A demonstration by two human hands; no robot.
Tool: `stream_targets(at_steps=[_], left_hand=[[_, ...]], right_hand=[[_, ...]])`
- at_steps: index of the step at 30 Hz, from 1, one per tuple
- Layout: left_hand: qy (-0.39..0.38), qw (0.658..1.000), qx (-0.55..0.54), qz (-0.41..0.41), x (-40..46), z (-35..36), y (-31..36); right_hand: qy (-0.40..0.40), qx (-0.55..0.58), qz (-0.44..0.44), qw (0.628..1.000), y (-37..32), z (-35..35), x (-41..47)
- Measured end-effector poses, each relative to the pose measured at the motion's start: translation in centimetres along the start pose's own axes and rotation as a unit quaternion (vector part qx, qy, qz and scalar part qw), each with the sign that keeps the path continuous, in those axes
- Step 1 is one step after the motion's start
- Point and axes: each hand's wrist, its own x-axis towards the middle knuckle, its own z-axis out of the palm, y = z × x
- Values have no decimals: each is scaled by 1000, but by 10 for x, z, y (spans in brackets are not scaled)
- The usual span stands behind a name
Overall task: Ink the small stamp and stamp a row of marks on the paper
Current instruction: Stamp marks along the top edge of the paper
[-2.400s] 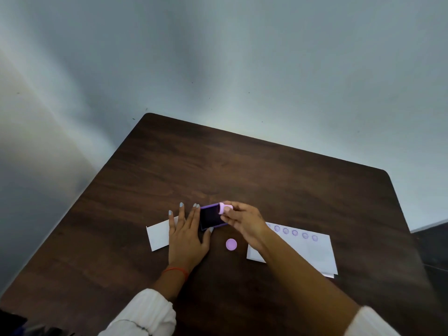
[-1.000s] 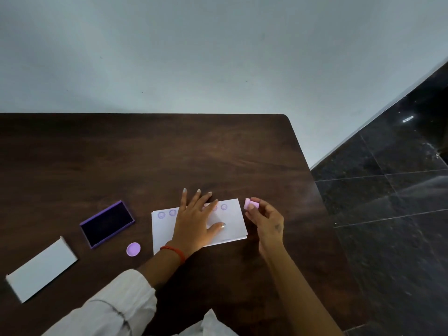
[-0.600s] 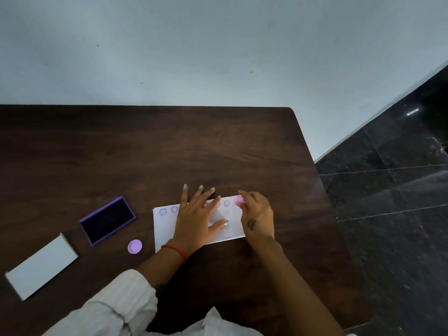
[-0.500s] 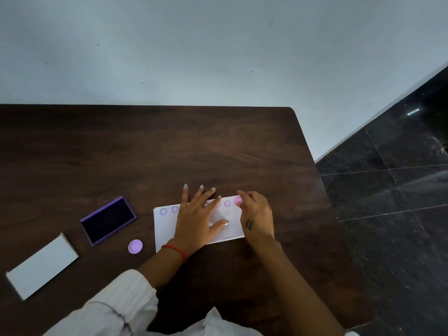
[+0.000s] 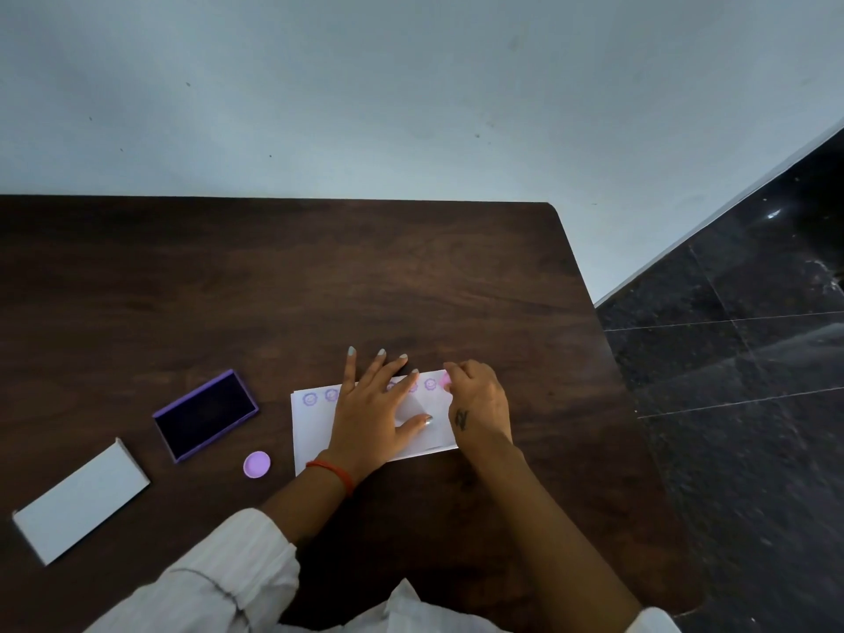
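I am pressing the stamp [image 5: 445, 379], my right hand [image 5: 477, 399] fingers clamped on it, at the paper's [image 5: 315, 431] one-o'clock corner. My left hand [image 5: 372, 413] is lying flat, fingers apart, on the paper. The ink pad [image 5: 205, 414] is sitting open at nine o'clock.

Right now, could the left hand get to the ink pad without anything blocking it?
Probably yes. The left hand lies flat on the paper, and only bare table and a small purple cap, nearer the person, separate it from the open ink pad.

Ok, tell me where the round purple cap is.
In the head view, the round purple cap lies on the table left of the paper, just near and right of the open ink pad.
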Motion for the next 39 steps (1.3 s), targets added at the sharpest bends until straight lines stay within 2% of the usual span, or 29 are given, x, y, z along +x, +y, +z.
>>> stream_targets(at_steps=[20,26,39], left_hand=[[2,1000,4,-6,0,1,0],[1,1000,-1,-8,0,1,0],[9,1000,1,-2,-1,5,-1]], right_hand=[[2,-25,-50,998,0,-2,2],[-9,-43,-125,991,11,-5,7],[18,-45,-98,994,8,4,5]])
